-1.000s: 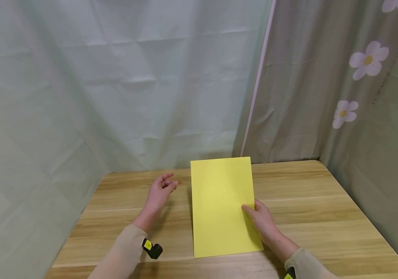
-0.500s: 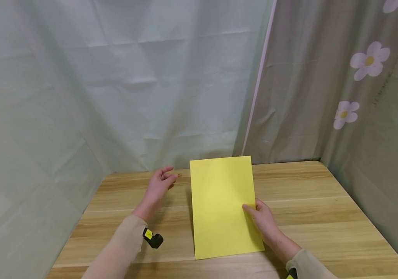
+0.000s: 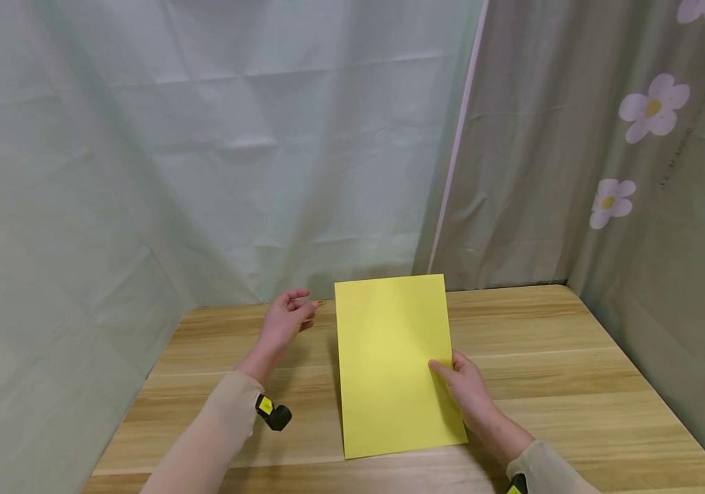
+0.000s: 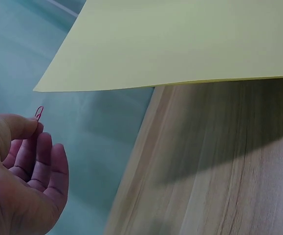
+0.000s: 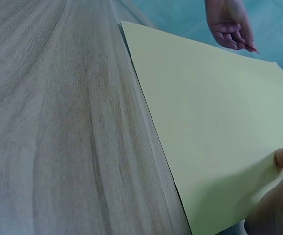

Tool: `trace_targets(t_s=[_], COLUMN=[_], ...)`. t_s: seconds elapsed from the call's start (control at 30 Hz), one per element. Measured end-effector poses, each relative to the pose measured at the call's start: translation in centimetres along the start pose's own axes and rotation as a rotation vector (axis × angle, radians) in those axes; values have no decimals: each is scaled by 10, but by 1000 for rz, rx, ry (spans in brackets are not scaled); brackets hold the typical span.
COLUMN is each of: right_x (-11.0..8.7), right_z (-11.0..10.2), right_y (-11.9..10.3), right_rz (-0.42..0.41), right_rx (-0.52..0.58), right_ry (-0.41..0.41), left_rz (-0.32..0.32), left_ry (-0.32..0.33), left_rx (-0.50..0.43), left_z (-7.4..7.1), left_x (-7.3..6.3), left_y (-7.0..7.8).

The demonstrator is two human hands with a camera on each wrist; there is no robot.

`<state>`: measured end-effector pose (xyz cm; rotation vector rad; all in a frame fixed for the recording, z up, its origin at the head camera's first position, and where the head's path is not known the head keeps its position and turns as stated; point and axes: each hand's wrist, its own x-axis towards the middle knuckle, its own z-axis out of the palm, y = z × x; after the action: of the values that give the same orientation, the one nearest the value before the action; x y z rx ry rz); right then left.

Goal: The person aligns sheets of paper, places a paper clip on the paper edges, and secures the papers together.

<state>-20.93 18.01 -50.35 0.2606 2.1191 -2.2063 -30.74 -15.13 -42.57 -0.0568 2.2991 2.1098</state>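
Observation:
Between thumb and forefinger, my left hand [image 3: 285, 320] pinches a small red paper clip [image 4: 39, 113]. One looped end of the clip pokes out past the fingertips, a short way left of the yellow paper's upper left corner. The yellow paper [image 3: 394, 370] is held up, tilted, above the table; the left wrist view hints at more than one sheet along its edge. My right hand [image 3: 468, 390] grips the paper by its right edge, thumb on the front face, the other fingers hidden behind it. Clip and paper are apart.
A wood-grain table [image 3: 550, 363] lies under both hands. Behind it hangs a pale curtain [image 3: 278, 171], with a greyish flowered part to the right. A black wrist camera [image 3: 274, 414] sits on the left sleeve.
My left hand has risen slightly, bringing the paper clip up toward the level of the paper's top edge. The right hand and the paper have barely moved.

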Motion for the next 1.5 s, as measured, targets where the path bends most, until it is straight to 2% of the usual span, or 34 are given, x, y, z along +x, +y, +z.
trace_targets(t_s=[0.27,0.5,0.8,1.5], right_x=[1,1,2,0], right_z=[0,0,2,4], right_y=[-1,-2,-3,-4], right_rz=[4,6,-2,-3], right_rx=[0,-1,-3,-11], right_ry=[8,2,0,6], left_rz=[15,-1,6,22], left_ry=[-6,2,-18,-32], left_rx=[0,7,11,26], left_z=[4,6,9,8], left_x=[1,2,2,5], left_y=[7,10,16,18])
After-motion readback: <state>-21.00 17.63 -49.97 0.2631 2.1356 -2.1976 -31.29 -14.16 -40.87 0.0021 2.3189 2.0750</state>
